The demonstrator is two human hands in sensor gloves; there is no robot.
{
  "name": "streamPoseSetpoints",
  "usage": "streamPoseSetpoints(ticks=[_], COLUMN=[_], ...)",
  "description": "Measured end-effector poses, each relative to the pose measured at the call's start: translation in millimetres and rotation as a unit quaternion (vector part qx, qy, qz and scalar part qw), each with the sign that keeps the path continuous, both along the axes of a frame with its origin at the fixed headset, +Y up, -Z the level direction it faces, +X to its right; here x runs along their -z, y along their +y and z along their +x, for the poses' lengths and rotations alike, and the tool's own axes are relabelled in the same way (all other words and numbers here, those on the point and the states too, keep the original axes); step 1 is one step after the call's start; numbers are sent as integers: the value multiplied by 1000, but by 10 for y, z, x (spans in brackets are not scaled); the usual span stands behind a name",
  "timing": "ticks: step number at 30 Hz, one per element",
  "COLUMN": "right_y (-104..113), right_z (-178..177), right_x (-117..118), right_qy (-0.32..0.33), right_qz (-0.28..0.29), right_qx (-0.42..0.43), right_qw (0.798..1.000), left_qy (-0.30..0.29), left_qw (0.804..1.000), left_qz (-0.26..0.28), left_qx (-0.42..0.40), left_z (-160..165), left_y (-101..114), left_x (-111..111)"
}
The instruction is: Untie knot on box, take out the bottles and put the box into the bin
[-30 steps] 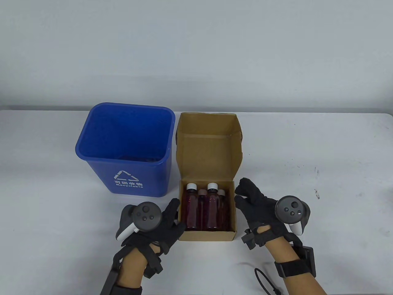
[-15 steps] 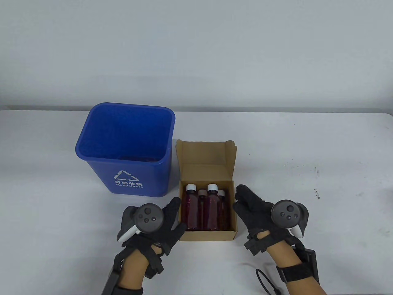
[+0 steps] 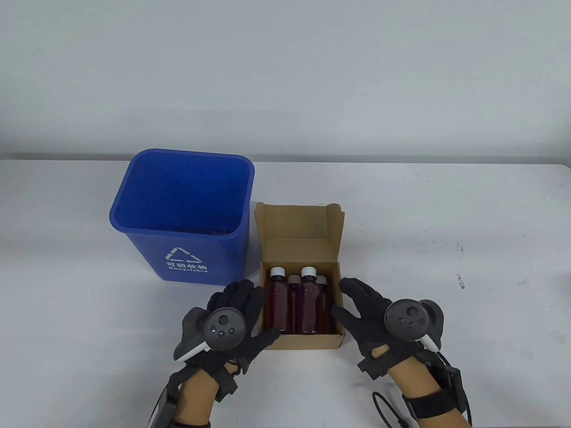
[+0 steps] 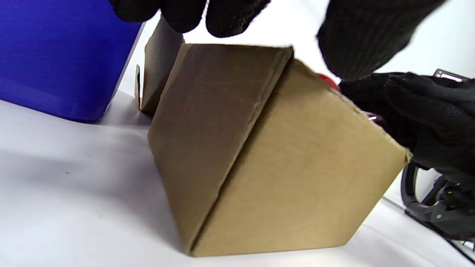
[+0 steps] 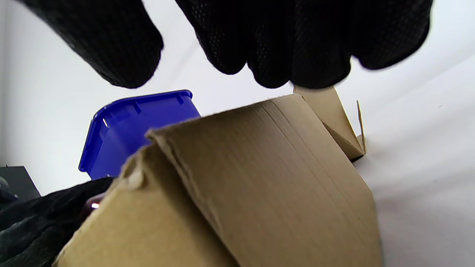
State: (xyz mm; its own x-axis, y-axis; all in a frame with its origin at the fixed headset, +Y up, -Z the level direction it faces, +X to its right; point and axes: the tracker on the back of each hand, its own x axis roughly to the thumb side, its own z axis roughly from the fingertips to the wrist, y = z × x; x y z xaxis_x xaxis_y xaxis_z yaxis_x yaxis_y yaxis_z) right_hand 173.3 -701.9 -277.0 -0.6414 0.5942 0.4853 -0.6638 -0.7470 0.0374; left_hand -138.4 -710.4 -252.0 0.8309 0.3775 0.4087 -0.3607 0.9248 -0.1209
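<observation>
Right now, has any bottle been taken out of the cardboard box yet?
No: in the table view all four bottles stand inside the open box, and neither hand holds one.

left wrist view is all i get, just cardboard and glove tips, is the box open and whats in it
Observer: Yes, the box is open, its lid folded back, and four bottles of dark red liquid stand inside.
Operator: any bottle out yet
Observer: No, all four sit in the box; two show white caps, two shorter ones tan caps.
Operator: where are the hands
Observer: The left hand is at the box's left side and the right hand at its right side, fingers straight; neither holds a bottle.
Operator: is the bin close
Observer: The blue bin stands just left of the box, with a recycling mark on its front.
</observation>
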Motion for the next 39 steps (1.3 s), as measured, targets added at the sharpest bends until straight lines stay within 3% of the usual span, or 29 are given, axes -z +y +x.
streamPoseSetpoints(ticks=[11, 22, 28, 39], right_y=[-32, -54, 89, 252], right_z=[-162, -250, -335, -704], right_x=[-83, -137, -176, -74], right_qy=[-2, -5, -23, -59], right_qz=[-9, -38, -23, -41], right_qx=[-141, -173, -176, -259], right_qw=[990, 984, 984, 963], left_qy=[1, 2, 4, 4], left_qw=[1000, 1000, 1000, 1000], left_qz=[4, 5, 4, -2], left_qx=[16, 22, 27, 29], left_z=[20, 35, 38, 55], left_y=[7, 16, 20, 27], left_x=[-6, -14, -16, -14])
